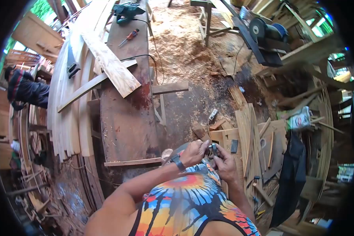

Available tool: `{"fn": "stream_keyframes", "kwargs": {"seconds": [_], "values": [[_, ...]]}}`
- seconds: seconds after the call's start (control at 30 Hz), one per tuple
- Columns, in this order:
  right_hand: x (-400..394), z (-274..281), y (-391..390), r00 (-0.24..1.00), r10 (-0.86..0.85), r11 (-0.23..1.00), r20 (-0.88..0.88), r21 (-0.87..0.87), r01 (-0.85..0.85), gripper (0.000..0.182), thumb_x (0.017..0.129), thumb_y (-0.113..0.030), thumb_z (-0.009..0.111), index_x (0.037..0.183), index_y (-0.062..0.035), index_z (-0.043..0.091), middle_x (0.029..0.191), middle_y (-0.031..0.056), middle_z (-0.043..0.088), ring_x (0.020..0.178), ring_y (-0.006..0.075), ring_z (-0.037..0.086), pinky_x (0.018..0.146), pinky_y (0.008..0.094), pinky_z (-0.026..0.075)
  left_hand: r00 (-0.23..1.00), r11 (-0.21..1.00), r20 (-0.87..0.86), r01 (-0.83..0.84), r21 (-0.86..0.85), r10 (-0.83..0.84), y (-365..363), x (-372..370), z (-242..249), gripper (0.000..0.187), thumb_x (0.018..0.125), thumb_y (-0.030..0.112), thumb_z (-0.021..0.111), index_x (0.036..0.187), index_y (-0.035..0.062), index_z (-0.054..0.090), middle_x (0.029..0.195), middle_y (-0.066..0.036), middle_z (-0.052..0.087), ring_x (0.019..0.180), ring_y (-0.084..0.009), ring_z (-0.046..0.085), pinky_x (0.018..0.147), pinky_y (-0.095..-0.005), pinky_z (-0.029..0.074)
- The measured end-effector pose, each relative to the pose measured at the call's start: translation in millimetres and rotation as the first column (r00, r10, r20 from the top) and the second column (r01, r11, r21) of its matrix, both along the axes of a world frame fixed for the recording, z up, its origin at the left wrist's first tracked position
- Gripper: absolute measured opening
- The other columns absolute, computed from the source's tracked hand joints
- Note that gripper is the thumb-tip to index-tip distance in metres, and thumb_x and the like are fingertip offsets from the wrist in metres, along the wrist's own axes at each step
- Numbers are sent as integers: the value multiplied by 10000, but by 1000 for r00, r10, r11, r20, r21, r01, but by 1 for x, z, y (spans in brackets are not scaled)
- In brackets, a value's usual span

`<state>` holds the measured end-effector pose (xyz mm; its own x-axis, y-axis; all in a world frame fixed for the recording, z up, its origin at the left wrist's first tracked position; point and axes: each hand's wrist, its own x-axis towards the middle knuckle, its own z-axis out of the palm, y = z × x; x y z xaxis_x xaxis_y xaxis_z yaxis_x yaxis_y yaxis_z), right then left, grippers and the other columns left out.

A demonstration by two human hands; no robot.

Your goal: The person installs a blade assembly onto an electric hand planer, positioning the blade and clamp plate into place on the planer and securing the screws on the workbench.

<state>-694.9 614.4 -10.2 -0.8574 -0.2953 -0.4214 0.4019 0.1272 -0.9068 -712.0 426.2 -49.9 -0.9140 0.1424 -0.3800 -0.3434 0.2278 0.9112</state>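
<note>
Small dark fitting (pixel 213 148) worked at the fingertips

Just beyond my patterned tank top (pixel 185 192), to the right of the long brown table (pixel 124 129), the piece sits between my two hands. My right hand (pixel 227 167) is nearly closed, thumb and fingers pinching it. My left hand (pixel 193 152), below a wristwatch (pixel 178 161) on that arm, curls in from the other side, fingers bunched; whether it also grips part of the piece, I cannot tell.

To handle something this small well, I judge, the right hand should hold steady while the left makes slight, controlled moves, wrists kept close to my body. A light pinch should serve better than a hard squeeze, since a slip could drop it among the loose boards (pixel 247 137).

Its dark, rounded end appears to point forward, away from my chest, with the long axis seemingly running from me outward. Fingers cover much of it, so its exact tilt is uncertain.
</note>
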Motion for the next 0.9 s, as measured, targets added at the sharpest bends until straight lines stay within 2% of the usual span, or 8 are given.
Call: {"fn": "stream_keyframes", "kwargs": {"seconds": [0.13,0.23,0.37,0.53,0.63,0.67,0.77,0.9], "values": [[-57,30,25,992,124,992,-5,38,-124,496,978,5,532,1473,16,496,960,25,700,687,45,580,600,226,490,963,945,3,-266,192,270,30,-21,34,342,953,294,720,1022,-22,611,815,-103,674,750,-149,639,670,-345,521],[-89,27,31,984,176,984,-8,-3,-176,502,981,2,527,1482,-17,500,964,55,699,667,65,584,589,222,479,957,961,-108,-259,91,268,31,-43,41,251,935,202,722,984,-19,614,823,-125,689,747,-174,654,666,-351,524],[-130,19,27,980,198,976,28,-103,-194,504,985,2,531,1487,-18,494,947,62,692,671,66,578,593,224,473,954,949,-221,-247,-196,203,33,-77,22,361,1003,333,639,984,-27,626,796,-176,682,713,-275,680,658,-398,520],[-195,14,20,970,240,966,47,-109,-234,496,985,34,518,1479,1,495,991,47,686,674,46,560,591,216,463,932,933,-91,-338,123,350,33,-132,38,351,1029,335,598,1071,-14,583,825,-185,706,776,-289,713,689,-409,530],[-239,0,9,967,242,968,74,-90,-235,500,978,54,521,1475,-1,505,992,44,685,648,43,545,570,218,454,947,953,-111,-297,53,301,20,-179,16,327,1022,303,605,1103,-12,563,821,-196,694,780,-304,700,698,-423,520],[-256,-6,4,967,245,967,68,-84,-239,504,977,56,524,1477,-4,505,990,48,687,646,46,548,568,220,456,937,953,-216,-295,-71,274,13,-199,4,283,1020,272,618,1007,-10,632,819,-129,692,741,-227,667,700,-400,513],[-315,-7,-9,955,286,958,76,-63,-281,498,977,56,528,1471,-6,512,985,71,699,654,63,574,579,231,480,945,957,-158,-291,-10,286,-11,-267,-21,274,1044,269,579,1019,3,640,787,-126,668,717,-230,635,698,-409,505],[-393,16,-38,946,323,943,15,86,-323,502,967,38,550,1464,-32,531,957,63,705,666,74,577,586,241,488,951,940,55,-308,148,303,-35,-335,16,326,1059,321,569,1040,1,630,783,-66,646,732,-137,584,667,-329,497]]}}
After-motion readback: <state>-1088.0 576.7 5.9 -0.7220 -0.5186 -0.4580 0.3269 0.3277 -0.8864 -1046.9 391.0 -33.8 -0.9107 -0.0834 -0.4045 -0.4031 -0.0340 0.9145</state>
